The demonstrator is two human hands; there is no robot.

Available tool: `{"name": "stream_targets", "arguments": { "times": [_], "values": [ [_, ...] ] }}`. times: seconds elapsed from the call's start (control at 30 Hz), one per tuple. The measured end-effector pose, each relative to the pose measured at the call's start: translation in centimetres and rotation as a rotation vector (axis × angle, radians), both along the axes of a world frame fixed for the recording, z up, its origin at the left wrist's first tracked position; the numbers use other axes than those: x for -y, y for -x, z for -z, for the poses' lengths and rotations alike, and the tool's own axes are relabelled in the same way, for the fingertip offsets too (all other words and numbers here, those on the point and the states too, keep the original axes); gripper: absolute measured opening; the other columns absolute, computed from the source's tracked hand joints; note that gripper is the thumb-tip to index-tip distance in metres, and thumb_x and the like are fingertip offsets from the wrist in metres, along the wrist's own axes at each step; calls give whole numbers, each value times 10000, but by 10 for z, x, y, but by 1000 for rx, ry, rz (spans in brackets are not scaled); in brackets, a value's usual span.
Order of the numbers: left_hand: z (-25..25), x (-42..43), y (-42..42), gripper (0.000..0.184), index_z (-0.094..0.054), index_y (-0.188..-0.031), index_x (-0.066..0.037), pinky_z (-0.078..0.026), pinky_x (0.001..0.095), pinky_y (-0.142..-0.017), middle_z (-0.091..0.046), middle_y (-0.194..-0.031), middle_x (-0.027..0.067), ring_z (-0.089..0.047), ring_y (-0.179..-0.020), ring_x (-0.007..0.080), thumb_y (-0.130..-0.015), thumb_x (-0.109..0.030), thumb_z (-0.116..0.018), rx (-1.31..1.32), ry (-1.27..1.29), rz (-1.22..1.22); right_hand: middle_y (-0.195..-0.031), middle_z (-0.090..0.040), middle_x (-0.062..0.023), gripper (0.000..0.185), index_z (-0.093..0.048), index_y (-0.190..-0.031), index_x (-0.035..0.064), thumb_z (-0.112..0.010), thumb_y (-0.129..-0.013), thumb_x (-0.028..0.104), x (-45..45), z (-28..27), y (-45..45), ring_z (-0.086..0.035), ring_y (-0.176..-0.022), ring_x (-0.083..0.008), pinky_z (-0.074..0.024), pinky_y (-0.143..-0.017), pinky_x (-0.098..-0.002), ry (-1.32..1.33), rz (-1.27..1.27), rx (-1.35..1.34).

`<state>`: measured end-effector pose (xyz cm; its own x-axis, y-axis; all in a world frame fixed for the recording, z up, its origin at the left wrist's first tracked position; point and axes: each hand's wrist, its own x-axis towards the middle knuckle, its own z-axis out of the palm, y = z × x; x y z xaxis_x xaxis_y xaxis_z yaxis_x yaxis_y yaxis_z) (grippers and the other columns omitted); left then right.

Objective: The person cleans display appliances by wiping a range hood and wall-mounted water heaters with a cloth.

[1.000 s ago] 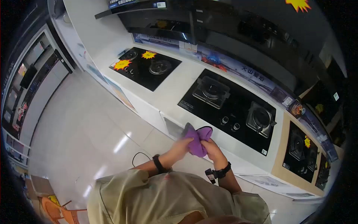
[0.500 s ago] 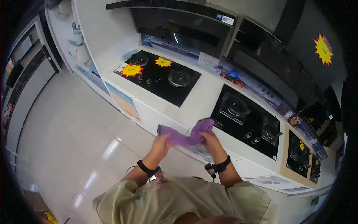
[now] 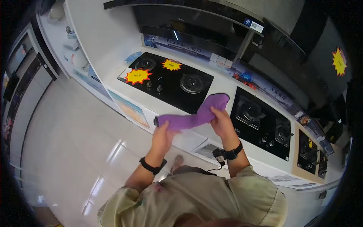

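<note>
Cloth (image 3: 191,120), long and purple with dark ends, is near the white tabletop (image 3: 225,85). Your left hand (image 3: 164,137) and right hand (image 3: 223,125) each pinch it in their grip. The blue wall strip (image 3: 278,92) says "火山".

Cloth (image 3: 189,121) is purple, dark-edged. Table (image 3: 225,85) white. Left stove (image 3: 174,97) and right stove (image 3: 266,128) black. Starburst tags (image 3: 138,76) yellow, red-rimmed. Shirt (image 3: 200,191) khaki. Wristbands (image 3: 150,166) black. Floor (image 3: 90,125) pale grey, tile grid.
</note>
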<state>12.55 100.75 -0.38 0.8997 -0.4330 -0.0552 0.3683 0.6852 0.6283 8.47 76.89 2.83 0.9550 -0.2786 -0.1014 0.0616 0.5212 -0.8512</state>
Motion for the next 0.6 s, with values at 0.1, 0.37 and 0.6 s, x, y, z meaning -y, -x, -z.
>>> {"name": "stream_targets", "arguments": {
  "times": [0.1,0.37,0.6],
  "values": [
    [-50,15,-55,332,-548,-1207,-2,-508,440,-898,-635,-1175,176,-625,-1084,306,-1018,-260,-458,107,102,64,-1018,-637,-42,289,-532,-1193,86,-614,-953,224,15,-34,-30,-600,-828,-154,-457,-675,-299,31,27,189],
    [-222,108,-189,369,-454,-1271,9,-470,500,-1032,-523,-1320,220,-524,-1230,355,-1041,-277,-415,347,246,321,-1027,-623,-89,427,-525,-1181,11,-727,-878,235,93,-166,-100,-621,-885,-189,-490,-789,-310,712,489,555],
    [-285,201,-279,400,-480,-1222,8,-491,459,-972,-575,-1199,204,-578,-1124,320,-1030,-342,-458,747,161,183,-979,-678,-228,543,-627,-1010,-43,-800,-762,408,142,-241,-158,-661,-903,-372,-505,-835,-416,1387,1094,347]
  ]
}}
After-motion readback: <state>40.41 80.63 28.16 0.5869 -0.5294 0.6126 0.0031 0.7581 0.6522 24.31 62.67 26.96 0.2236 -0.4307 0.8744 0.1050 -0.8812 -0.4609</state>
